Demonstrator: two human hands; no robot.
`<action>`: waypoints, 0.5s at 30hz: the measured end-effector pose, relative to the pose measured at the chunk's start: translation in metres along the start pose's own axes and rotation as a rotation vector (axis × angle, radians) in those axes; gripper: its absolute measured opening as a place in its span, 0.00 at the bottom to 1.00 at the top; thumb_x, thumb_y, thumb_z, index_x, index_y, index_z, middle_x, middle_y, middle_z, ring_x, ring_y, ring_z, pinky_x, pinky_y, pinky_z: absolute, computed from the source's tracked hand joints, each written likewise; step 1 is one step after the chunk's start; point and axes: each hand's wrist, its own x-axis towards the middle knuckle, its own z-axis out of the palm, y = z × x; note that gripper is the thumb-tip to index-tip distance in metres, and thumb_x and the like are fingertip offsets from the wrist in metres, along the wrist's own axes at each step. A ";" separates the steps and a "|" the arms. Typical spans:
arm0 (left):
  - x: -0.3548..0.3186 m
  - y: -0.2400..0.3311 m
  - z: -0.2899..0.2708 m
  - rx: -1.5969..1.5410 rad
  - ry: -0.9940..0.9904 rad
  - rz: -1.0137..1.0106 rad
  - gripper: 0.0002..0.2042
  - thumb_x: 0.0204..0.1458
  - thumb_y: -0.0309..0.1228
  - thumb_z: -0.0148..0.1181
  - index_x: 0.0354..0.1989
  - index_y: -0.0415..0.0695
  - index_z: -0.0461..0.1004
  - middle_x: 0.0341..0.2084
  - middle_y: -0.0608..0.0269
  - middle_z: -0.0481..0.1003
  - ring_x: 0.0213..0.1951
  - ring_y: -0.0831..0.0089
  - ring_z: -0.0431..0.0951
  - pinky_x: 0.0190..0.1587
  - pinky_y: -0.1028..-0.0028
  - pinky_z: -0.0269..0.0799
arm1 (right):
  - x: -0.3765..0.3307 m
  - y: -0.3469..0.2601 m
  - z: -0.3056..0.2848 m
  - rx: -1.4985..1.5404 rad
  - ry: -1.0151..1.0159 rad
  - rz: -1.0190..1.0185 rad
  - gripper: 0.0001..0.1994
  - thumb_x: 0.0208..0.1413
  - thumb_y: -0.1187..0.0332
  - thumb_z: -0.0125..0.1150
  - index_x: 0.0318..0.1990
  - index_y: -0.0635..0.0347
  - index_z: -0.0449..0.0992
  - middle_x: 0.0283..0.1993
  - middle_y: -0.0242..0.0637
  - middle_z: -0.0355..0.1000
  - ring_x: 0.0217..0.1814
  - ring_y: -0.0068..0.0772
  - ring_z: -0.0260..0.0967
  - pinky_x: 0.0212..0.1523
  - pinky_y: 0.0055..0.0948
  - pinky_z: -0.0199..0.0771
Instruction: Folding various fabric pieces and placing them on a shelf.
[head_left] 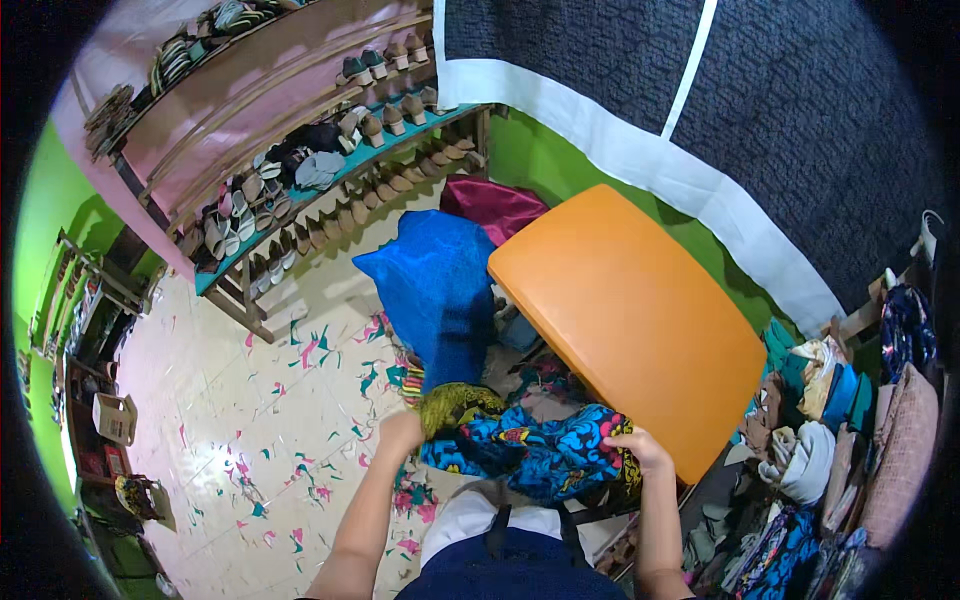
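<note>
Printed cloth was held out between two hands at the table's near edge.
Blue-and-black floral cloth with pink and yellow patches (560,455) hung bunched, soft folds, in front of the person's lap; left hand (402,432) closed on its left end, fingertips hidden, right hand (648,452) pinched its right end, thumb against fingers. Smooth orange tabletop (640,320), rounded corners: near corner sat close to right hand. Glossy blue fabric (435,280) draped at far left of the cloth, crinkled maroon satin (492,207) beyond. Clothes pile (800,460) crowded the right; open room lay left, over scrap-strewn pale tile floor (205,400).
</note>
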 end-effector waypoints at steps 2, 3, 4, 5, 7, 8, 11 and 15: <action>-0.001 -0.011 0.036 0.087 -0.145 -0.009 0.12 0.40 0.35 0.55 0.34 0.48 0.77 0.28 0.55 0.76 0.32 0.60 0.77 0.34 0.64 0.71 | -0.005 0.005 0.003 0.064 -0.162 0.504 0.20 0.35 0.78 0.62 0.42 0.64 0.72 0.39 0.32 0.72 0.41 0.27 0.67 0.48 0.28 0.65; -0.002 -0.019 0.054 0.169 -0.282 -0.018 0.12 0.40 0.35 0.53 0.33 0.47 0.77 0.34 0.55 0.76 0.37 0.60 0.76 0.37 0.62 0.71 | -0.010 0.001 0.013 0.054 -0.165 0.475 0.13 0.40 0.76 0.61 0.38 0.61 0.73 0.35 0.30 0.72 0.39 0.24 0.67 0.42 0.24 0.66; -0.002 -0.016 0.055 0.176 -0.286 -0.009 0.12 0.40 0.35 0.53 0.33 0.47 0.77 0.34 0.55 0.76 0.37 0.60 0.76 0.37 0.62 0.71 | -0.009 0.010 0.011 0.059 -0.153 0.477 0.13 0.40 0.76 0.61 0.38 0.61 0.73 0.35 0.30 0.72 0.39 0.24 0.67 0.42 0.24 0.66; -0.006 -0.010 0.055 0.205 -0.362 0.048 0.11 0.40 0.35 0.54 0.32 0.48 0.78 0.34 0.57 0.76 0.36 0.64 0.77 0.35 0.66 0.71 | -0.010 0.024 0.008 0.057 -0.151 0.523 0.14 0.39 0.76 0.61 0.38 0.62 0.73 0.35 0.30 0.72 0.37 0.25 0.68 0.41 0.25 0.67; -0.006 0.000 0.059 0.227 -0.385 0.120 0.11 0.40 0.37 0.56 0.32 0.48 0.78 0.35 0.60 0.76 0.36 0.66 0.77 0.33 0.68 0.72 | -0.010 0.021 0.022 0.022 -0.167 0.572 0.11 0.39 0.74 0.61 0.34 0.59 0.72 0.29 0.28 0.70 0.30 0.23 0.67 0.30 0.23 0.67; -0.004 0.010 0.053 0.174 -0.276 0.224 0.14 0.40 0.37 0.56 0.36 0.48 0.76 0.34 0.60 0.76 0.36 0.64 0.77 0.34 0.65 0.72 | -0.004 0.023 0.026 0.029 -0.152 0.578 0.11 0.39 0.74 0.61 0.34 0.59 0.72 0.29 0.28 0.70 0.30 0.23 0.67 0.30 0.23 0.67; 0.016 0.039 0.034 -0.094 -0.014 0.601 0.32 0.38 0.38 0.59 0.56 0.49 0.58 0.49 0.56 0.68 0.46 0.57 0.71 0.45 0.60 0.67 | 0.019 0.025 0.044 -0.309 -0.552 0.480 0.07 0.40 0.72 0.56 0.29 0.60 0.69 0.23 0.28 0.66 0.23 0.22 0.61 0.23 0.24 0.61; 0.018 0.104 -0.042 -0.389 0.130 1.014 0.37 0.35 0.40 0.63 0.57 0.42 0.57 0.55 0.47 0.59 0.57 0.54 0.59 0.56 0.63 0.56 | 0.049 -0.039 0.079 -0.950 -1.067 0.268 0.11 0.42 0.69 0.51 0.22 0.71 0.66 0.18 0.41 0.64 0.21 0.31 0.60 0.24 0.34 0.60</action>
